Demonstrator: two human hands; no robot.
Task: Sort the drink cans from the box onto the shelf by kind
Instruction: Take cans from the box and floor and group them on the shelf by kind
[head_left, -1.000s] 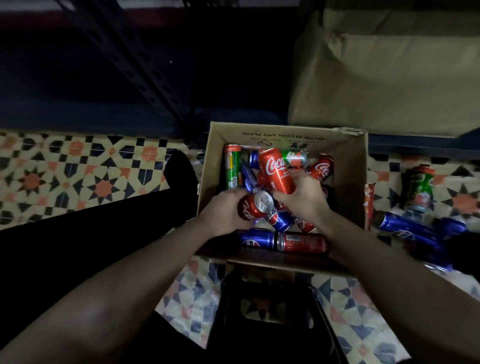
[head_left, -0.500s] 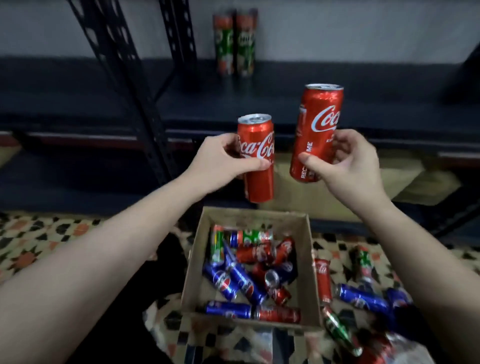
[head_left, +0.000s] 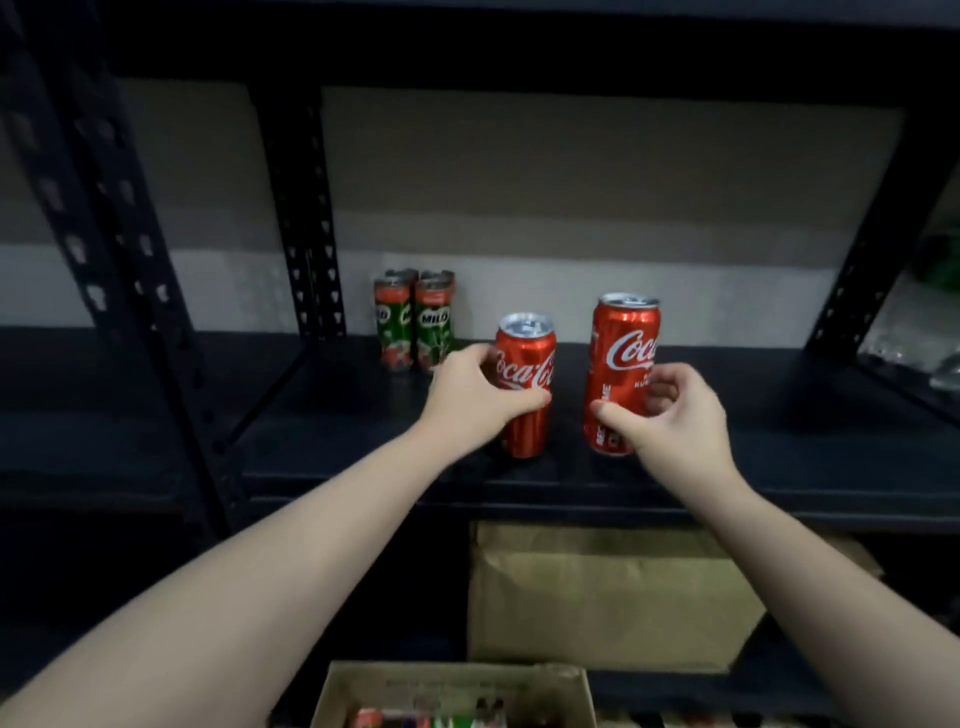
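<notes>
Red aluminium, two of them, both upright on the dark shelf (head_left: 779, 457) in the head view. Left hand (head_left: 470, 397) wrapped round the shorter cola can (head_left: 524, 384), thumb across the front, fingers curled behind. Right hand (head_left: 675, 415) pinching the taller cola can (head_left: 621, 364) low on its side, thumb in front, fingers round the back. Both cans apparently with bases down on the shelf board near the front edge, though contact at the bottom rims hard to confirm in this dim light.

Long axes straight up, tops silver and level. Side by side with a clear gap between, shorter on the left, taller on the right. Back and to the left, a cluster of four green chocolate-drink cans (head_left: 415, 322), near the rear upright post (head_left: 306, 223), apart from the red pair. So red group forming to the right of green, sorted by kind as asked.

Next, by judgement: release both, straight back toward the body, no sideways sweep, since the left knuckles sit close to the green cluster.

Down at the bottom edge, the cardboard box (head_left: 452, 691) directly below and between the forearms, more cans inside, colours blurred. Equal reach for either hand. A larger brown carton (head_left: 597, 597) on the lower level behind it.
</notes>
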